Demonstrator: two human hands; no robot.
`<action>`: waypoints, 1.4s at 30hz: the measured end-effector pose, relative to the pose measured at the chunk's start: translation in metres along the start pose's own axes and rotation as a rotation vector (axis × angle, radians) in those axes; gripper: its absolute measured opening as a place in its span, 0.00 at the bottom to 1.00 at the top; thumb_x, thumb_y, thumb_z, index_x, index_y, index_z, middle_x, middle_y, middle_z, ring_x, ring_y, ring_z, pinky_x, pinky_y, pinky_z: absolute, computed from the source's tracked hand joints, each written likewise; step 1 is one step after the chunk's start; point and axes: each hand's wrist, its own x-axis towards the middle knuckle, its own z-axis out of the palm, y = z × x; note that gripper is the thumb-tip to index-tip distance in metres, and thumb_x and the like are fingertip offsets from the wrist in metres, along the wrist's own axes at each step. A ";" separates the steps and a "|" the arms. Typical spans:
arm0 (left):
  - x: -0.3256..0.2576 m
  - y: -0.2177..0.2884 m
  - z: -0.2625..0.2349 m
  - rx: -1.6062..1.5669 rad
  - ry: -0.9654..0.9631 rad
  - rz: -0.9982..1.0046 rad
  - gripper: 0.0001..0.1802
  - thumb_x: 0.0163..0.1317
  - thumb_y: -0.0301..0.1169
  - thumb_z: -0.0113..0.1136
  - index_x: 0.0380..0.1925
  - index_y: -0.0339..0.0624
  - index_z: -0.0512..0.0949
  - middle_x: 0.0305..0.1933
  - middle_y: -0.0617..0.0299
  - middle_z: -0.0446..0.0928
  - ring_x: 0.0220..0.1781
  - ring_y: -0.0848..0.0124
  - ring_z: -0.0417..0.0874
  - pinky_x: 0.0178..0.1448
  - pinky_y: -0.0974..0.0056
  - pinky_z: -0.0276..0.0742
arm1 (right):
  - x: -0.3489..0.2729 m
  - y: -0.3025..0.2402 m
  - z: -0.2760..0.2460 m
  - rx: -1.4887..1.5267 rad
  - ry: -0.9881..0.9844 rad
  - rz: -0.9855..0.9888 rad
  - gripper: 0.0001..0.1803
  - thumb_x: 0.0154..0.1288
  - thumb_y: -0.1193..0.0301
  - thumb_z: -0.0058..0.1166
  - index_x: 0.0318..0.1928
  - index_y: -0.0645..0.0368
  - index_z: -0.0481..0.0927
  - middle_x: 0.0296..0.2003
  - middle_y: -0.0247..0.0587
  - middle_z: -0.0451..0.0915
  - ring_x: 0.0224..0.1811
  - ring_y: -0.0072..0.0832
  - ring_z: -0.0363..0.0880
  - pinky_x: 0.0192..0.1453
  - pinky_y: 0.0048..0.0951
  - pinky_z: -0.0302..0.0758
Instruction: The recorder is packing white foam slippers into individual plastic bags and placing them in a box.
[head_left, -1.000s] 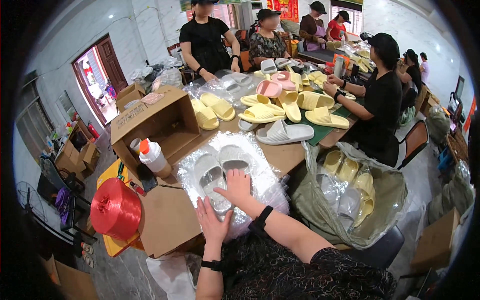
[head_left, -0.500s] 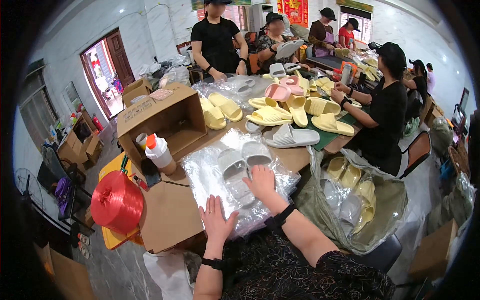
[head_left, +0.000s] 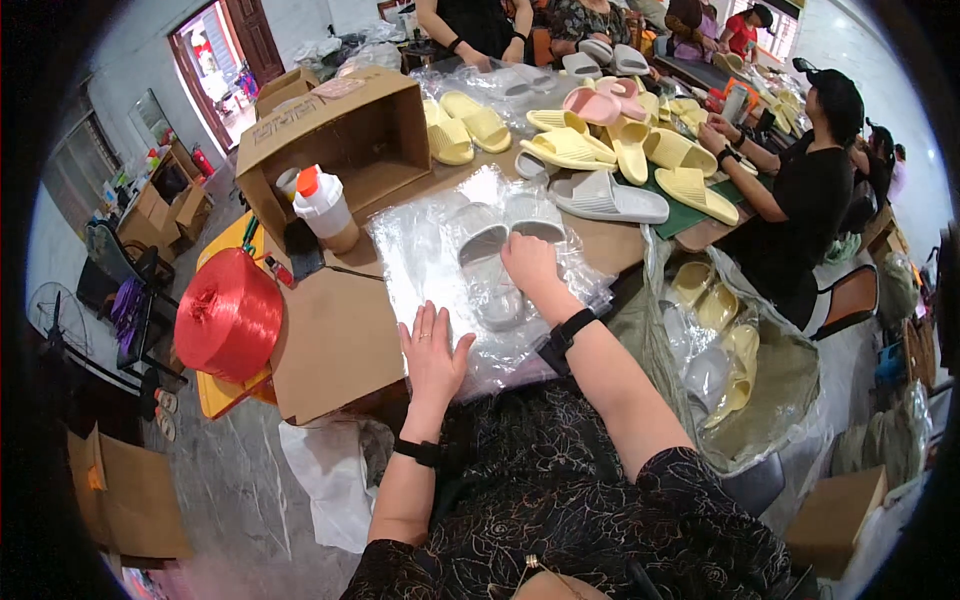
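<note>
My right hand (head_left: 530, 262), flatter earlier, now curls over the slippers (head_left: 485, 240); fingertips hidden, grip I can't tell. Left hand (head_left: 435, 358) flat, holding nothing, on plastic (head_left: 420, 265) left of slippers.

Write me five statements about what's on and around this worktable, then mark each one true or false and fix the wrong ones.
1. The left hand rests on clear, glossy plastic wrapping. True.
2. A translucent white bottle with an orange cap stands upright by the open brown cardboard box. True.
3. The bottle is clasped in a hand. False: the right hand is at the pair of light grey slippers, the left on the wrapping.
4. Blue twine lies right of the wrapping. False: a large red roll of plastic twine sits to its left.
5. To the right, an olive woven sack holds yellow slippers in clear plastic. True.
</note>
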 end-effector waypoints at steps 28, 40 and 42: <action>-0.004 -0.005 0.006 -0.003 -0.063 0.002 0.34 0.64 0.48 0.60 0.62 0.33 0.72 0.72 0.40 0.65 0.77 0.48 0.60 0.78 0.36 0.43 | -0.050 0.035 -0.110 0.519 0.456 0.059 0.11 0.61 0.68 0.58 0.31 0.63 0.72 0.27 0.53 0.76 0.30 0.50 0.76 0.36 0.45 0.72; 0.000 0.005 0.001 0.049 -0.083 0.014 0.31 0.71 0.49 0.53 0.65 0.37 0.71 0.75 0.46 0.63 0.78 0.51 0.59 0.80 0.41 0.42 | -0.182 0.335 -0.170 -0.346 -0.253 1.039 0.21 0.68 0.60 0.50 0.55 0.56 0.83 0.54 0.50 0.83 0.60 0.48 0.80 0.60 0.47 0.78; 0.000 0.004 -0.001 0.068 -0.091 0.010 0.31 0.71 0.48 0.53 0.65 0.37 0.71 0.75 0.47 0.63 0.78 0.52 0.59 0.80 0.40 0.42 | -0.209 0.340 -0.123 -0.409 -0.477 1.045 0.22 0.69 0.62 0.47 0.59 0.56 0.82 0.59 0.52 0.80 0.65 0.49 0.75 0.64 0.52 0.73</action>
